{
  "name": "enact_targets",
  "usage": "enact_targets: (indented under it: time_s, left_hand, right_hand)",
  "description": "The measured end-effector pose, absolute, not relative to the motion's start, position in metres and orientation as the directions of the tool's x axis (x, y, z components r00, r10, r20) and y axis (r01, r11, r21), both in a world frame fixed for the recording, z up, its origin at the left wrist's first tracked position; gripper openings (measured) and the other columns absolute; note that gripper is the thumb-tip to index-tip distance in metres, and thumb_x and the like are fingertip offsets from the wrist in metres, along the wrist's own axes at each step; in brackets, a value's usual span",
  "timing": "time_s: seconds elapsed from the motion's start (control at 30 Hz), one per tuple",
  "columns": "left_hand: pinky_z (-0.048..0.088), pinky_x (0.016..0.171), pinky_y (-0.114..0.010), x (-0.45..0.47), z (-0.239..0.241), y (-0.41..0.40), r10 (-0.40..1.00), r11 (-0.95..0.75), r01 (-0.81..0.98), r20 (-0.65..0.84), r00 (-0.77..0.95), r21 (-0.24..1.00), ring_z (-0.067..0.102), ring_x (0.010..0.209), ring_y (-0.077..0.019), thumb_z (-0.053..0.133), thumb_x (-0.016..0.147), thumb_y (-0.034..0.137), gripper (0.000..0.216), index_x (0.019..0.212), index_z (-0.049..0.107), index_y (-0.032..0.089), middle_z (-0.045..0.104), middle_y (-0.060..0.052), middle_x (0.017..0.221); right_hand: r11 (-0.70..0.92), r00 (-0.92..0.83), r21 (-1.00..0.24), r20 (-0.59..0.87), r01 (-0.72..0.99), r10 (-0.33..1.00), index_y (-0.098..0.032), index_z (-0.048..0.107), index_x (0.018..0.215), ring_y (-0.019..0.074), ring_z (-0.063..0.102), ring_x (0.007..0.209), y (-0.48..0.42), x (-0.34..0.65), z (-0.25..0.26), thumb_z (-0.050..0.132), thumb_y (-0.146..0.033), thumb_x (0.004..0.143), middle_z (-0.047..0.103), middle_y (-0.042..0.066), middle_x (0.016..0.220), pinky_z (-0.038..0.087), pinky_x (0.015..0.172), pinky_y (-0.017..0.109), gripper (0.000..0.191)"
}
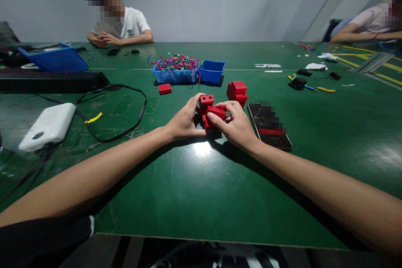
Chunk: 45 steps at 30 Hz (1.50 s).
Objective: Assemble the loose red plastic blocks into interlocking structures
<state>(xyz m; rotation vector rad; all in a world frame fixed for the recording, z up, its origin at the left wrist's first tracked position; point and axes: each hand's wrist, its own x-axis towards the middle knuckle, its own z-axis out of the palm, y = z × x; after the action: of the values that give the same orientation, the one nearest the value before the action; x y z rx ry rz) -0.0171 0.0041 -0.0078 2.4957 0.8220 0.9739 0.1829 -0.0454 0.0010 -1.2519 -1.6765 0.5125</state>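
Note:
Both hands meet at the middle of the green table point(201, 192) around a cluster of red plastic blocks point(210, 111). My left hand point(184, 122) grips the cluster from the left, fingers curled on it. My right hand point(235, 123) pinches a flat red piece point(216, 112) against the cluster from the right. Just behind stands a small stack of red blocks point(238, 92). Farther left a single red block point(165, 88) lies alone.
A phone point(269, 126) lies right beside my right hand. Behind are a blue tray of coloured wires point(176, 69) and a blue bin point(212, 71). A white device point(48, 126) and black cable point(125, 111) lie left. Two other people sit at the far edge.

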Motion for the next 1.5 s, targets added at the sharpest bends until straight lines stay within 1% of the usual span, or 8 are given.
enact_targets:
  time_s: [0.1,0.23,0.47,0.6,0.77,1.0,1.2,1.5]
  left_hand:
    - [0.047,0.113,-0.054,-0.017,-0.007,0.004,0.627,-0.769,0.381,0.489,0.606,0.513,0.048,0.139,-0.0387,0.081,0.067,0.042,0.104,0.15,0.026,0.017,0.043,-0.022,0.151]
    - [0.046,0.113,-0.053,-0.017,-0.008,0.005,0.639,-0.757,0.387,0.472,0.608,0.526,0.048,0.14,-0.0383,0.079,0.068,0.04,0.102,0.15,0.024,0.016,0.042,-0.023,0.151]
    - [0.044,0.116,-0.052,-0.017,-0.01,0.007,0.619,-0.776,0.366,0.509,0.598,0.514,0.051,0.136,-0.0372,0.081,0.069,0.052,0.104,0.149,0.027,0.015,0.045,-0.023,0.148]
    - [0.043,0.116,-0.054,-0.018,-0.01,0.008,0.595,-0.796,0.351,0.53,0.604,0.493,0.049,0.138,-0.0379,0.081,0.069,0.054,0.105,0.15,0.026,0.015,0.044,-0.024,0.149]
    - [0.048,0.11,-0.051,-0.018,-0.009,0.006,0.6,-0.793,0.366,0.521,0.607,0.487,0.053,0.133,-0.0362,0.076,0.072,0.05,0.099,0.15,0.024,0.015,0.046,-0.022,0.146]
    - [0.05,0.107,-0.051,-0.016,-0.007,0.004,0.601,-0.794,0.374,0.519,0.608,0.48,0.053,0.132,-0.0358,0.075,0.069,0.041,0.097,0.149,0.025,0.019,0.046,-0.02,0.145]
    - [0.05,0.108,-0.049,-0.016,-0.007,0.002,0.609,-0.788,0.384,0.518,0.601,0.48,0.053,0.134,-0.0357,0.077,0.07,0.039,0.098,0.149,0.025,0.019,0.045,-0.02,0.147]
    - [0.05,0.109,-0.052,-0.016,-0.007,0.003,0.599,-0.798,0.39,0.537,0.594,0.46,0.051,0.137,-0.037,0.08,0.071,0.043,0.099,0.149,0.025,0.017,0.045,-0.022,0.148]
  right_hand:
    - [0.44,-0.019,-0.737,0.503,0.513,0.864,-0.022,0.07,0.105,0.0253,0.061,0.098,-0.046,0.183,0.001,0.078,-0.054,0.075,0.059,0.01,0.107,0.053,0.088,0.043,0.044]
    - [0.583,-0.132,-0.637,0.61,0.504,0.781,-0.026,0.067,0.11,0.0255,0.062,0.096,-0.05,0.185,0.005,0.082,-0.048,0.075,0.064,0.007,0.103,0.053,0.089,0.043,0.044]
    - [0.804,-0.412,-0.378,0.711,0.46,0.57,-0.027,0.06,0.127,0.0302,0.061,0.117,-0.056,0.186,0.004,0.067,-0.026,0.087,0.067,0.011,0.124,0.048,0.101,0.05,0.041]
    - [0.766,-0.32,-0.417,0.731,0.489,0.603,-0.023,0.063,0.127,0.031,0.058,0.122,-0.053,0.185,0.001,0.074,-0.032,0.083,0.058,0.015,0.132,0.048,0.105,0.051,0.046]
    - [0.699,-0.252,-0.421,0.723,0.579,0.644,-0.021,0.071,0.119,0.03,0.063,0.107,-0.051,0.185,0.001,0.079,-0.044,0.081,0.068,0.013,0.114,0.051,0.094,0.049,0.045]
    - [0.68,-0.243,-0.414,0.718,0.605,0.653,-0.02,0.077,0.107,0.0267,0.066,0.094,-0.053,0.184,0.004,0.075,-0.041,0.086,0.074,0.01,0.101,0.049,0.085,0.044,0.03]
    - [0.653,-0.134,-0.538,0.708,0.533,0.694,-0.02,0.068,0.096,0.0251,0.065,0.092,-0.054,0.181,0.007,0.073,-0.04,0.086,0.072,0.008,0.097,0.048,0.086,0.04,0.022]
    - [0.496,-0.048,-0.679,0.564,0.541,0.824,-0.024,0.048,0.087,0.0252,0.062,0.086,-0.052,0.181,0.01,0.07,-0.045,0.08,0.065,0.006,0.091,0.045,0.081,0.041,0.031]
